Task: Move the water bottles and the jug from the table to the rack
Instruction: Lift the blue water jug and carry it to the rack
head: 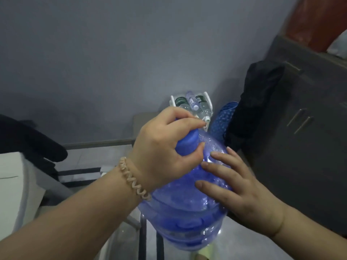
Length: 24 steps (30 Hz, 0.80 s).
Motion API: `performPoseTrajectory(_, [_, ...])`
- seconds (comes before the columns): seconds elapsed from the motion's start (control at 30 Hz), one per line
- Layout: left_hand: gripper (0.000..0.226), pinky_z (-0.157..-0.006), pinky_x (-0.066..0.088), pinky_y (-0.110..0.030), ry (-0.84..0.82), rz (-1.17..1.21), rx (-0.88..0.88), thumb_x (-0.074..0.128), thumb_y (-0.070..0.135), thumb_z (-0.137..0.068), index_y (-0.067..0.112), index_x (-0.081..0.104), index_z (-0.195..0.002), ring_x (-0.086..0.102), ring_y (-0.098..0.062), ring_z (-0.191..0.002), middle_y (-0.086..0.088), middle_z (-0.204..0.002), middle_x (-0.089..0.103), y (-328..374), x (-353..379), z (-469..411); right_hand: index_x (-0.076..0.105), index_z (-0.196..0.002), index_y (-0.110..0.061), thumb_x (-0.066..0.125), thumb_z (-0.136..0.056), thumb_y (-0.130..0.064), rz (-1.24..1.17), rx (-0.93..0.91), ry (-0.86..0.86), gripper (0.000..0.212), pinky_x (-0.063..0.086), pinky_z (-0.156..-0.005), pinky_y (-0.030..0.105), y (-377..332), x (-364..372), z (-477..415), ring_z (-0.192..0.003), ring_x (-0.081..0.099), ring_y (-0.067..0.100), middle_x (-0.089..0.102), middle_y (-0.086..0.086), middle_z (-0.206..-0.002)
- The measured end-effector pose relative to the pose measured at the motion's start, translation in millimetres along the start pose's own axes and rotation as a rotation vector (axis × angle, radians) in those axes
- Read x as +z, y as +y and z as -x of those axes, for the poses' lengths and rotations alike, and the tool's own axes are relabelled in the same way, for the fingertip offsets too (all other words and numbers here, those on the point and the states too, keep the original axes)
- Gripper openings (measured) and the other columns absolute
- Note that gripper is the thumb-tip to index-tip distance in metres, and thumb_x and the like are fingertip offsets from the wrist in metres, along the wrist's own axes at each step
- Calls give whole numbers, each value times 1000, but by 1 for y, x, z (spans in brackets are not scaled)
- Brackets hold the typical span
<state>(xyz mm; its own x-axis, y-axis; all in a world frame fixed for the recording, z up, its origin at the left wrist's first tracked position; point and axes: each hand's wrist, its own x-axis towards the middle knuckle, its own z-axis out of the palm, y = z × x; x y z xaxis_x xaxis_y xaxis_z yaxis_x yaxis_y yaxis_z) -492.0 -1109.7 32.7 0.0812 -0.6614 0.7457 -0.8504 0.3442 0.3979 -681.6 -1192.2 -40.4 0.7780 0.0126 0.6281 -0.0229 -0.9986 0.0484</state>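
Observation:
A big translucent blue jug (185, 207) with a blue cap fills the lower middle of the view, tilted away from me. My left hand (163, 147) is closed around its cap and neck; a coiled beige band sits on that wrist. My right hand (238, 186) lies flat with spread fingers against the jug's right shoulder. Beyond the jug, low against the wall, a white rack (191, 107) carries several water bottles (193, 105) lying side by side.
A dark grey cabinet (304, 117) stands at the right with black cloth (257, 102) draped over its corner and a blue dotted thing (223, 121) beside the rack. A white unit (15, 184) is at the left. Below the jug is a glass tabletop (129, 239).

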Motion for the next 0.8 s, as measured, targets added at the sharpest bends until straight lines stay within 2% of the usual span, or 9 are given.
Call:
performPoseTrajectory(0.17, [32, -74, 51, -31, 17, -110, -76, 76, 15, -68, 7, 70, -99, 61, -16, -84, -8, -96, 62, -73, 25, -40, 48, -122, -23, 56, -91, -18, -85, -83, -4, 32, 36, -99, 63, 86, 56, -41, -123, 41, 33, 42, 7, -130])
performPoseTrajectory(0.4, [30, -75, 50, -30, 57, -205, -169, 75, 15, -70, 6, 70, -98, 60, -16, -84, -9, -96, 61, -178, 38, -94, 46, -124, -22, 62, -90, -16, -172, -183, -28, 37, 36, -98, 64, 189, 129, -114, -126, 39, 34, 40, 7, -131])
performPoseTrajectory(0.53, [31, -72, 51, -32, 77, -228, -197, 76, 14, -69, 6, 70, -99, 60, -17, -81, -9, -96, 61, -243, 42, -116, 46, -124, -22, 49, -97, -14, -187, -232, -40, 28, 35, -99, 64, 236, 178, -153, -127, 38, 35, 40, 8, -132])
performPoseTrajectory(0.7, [31, -73, 51, -30, 53, -225, -205, 76, 15, -69, 7, 70, -98, 60, -15, -83, -9, -96, 62, -330, 47, -142, 46, -125, -22, 60, -90, -12, -194, -213, -49, 39, 35, -99, 65, 280, 240, -196, -127, 38, 35, 39, 7, -133])
performPoseTrajectory(0.8, [30, -73, 51, -30, 44, -227, -225, 77, 15, -68, 7, 70, -97, 60, -14, -83, -8, -96, 62, -375, 49, -155, 47, -124, -23, 55, -94, -14, -199, -194, -45, 33, 34, -100, 64, 303, 273, -219, -126, 38, 35, 40, 7, -133])
